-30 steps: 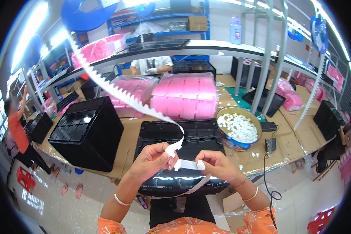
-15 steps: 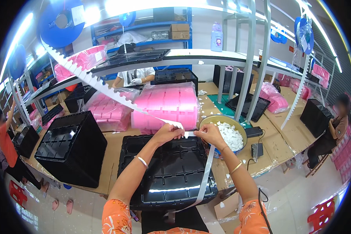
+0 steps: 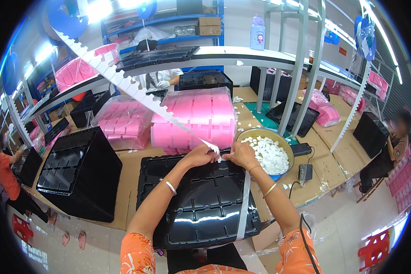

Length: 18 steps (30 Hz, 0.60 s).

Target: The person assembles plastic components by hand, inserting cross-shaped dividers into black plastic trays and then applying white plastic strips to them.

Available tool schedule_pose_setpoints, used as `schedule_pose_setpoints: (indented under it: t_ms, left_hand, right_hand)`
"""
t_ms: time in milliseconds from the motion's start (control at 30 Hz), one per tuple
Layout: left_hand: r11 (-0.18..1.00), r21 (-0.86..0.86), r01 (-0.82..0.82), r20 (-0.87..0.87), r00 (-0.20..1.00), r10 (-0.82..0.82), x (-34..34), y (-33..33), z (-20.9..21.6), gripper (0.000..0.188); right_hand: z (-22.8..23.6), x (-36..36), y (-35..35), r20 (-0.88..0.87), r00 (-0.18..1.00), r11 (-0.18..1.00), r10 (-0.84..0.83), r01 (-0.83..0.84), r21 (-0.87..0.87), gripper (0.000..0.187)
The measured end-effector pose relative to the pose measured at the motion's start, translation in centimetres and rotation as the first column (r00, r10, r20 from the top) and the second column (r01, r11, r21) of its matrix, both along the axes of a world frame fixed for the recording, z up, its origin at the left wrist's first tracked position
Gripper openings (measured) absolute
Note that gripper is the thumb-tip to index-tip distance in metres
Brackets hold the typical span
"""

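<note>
- Two hands meet at the black crate's far edge: left hand pinching white toothed strip; right hand's fingertips just beside, grip hidden, can't tell.
- Best: keep strip flat, untwisted, fingertips close.
- Strip slants up far-left from left fingers; flat white band near crate's right edge.
- Pink bundle beyond far edge; tub off far-right corner.

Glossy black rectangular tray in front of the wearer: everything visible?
The glossy black rectangular tray looks like molded plastic, with raised panels, grooves and bright reflections. It lies on the brown cardboard-covered table. A flat whitish strap runs along its right side to the near edge. The left hand and right hand meet over its far edge; contact is unclear.
</note>
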<state>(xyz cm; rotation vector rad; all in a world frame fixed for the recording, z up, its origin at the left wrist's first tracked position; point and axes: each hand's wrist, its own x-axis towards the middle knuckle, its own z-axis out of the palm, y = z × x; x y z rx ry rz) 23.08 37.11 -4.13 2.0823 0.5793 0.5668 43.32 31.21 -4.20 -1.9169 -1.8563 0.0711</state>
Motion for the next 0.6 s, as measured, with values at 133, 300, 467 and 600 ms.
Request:
schedule_pose_setpoints:
  t_ms: [133, 300, 467, 600]
  left_hand:
    - [1.000, -0.011, -0.012, -0.028, 1.000, 0.012, 0.1, 0.6, -0.5, 0.013]
    - [0.999, 0.005, -0.036, -0.088, 0.995, 0.036, 0.3, 0.3, -0.2, 0.014]
    - [1.000, -0.007, -0.027, -0.062, 0.998, 0.026, 0.6, 0.1, -0.4, 0.019]
    - [0.996, -0.058, -0.072, -0.027, 0.997, 0.071, 0.4, 0.2, -0.9, 0.019]
  right_hand:
    - [1.0, -0.6, -0.3, 0.039, 0.999, 0.999, 0.013, -0.012, -0.032, 0.046]
    - [0.6, -0.8, 0.7, -0.008, 0.997, 0.996, 0.079, -0.079, -0.041, 0.035]
    - [0.6, -0.1, 1.9, -0.091, 0.981, 0.983, 0.173, -0.178, -0.044, 0.017]
    - [-0.4, -1.7, 2.1, -0.093, 0.949, 0.950, 0.301, -0.291, 0.111, 0.013]
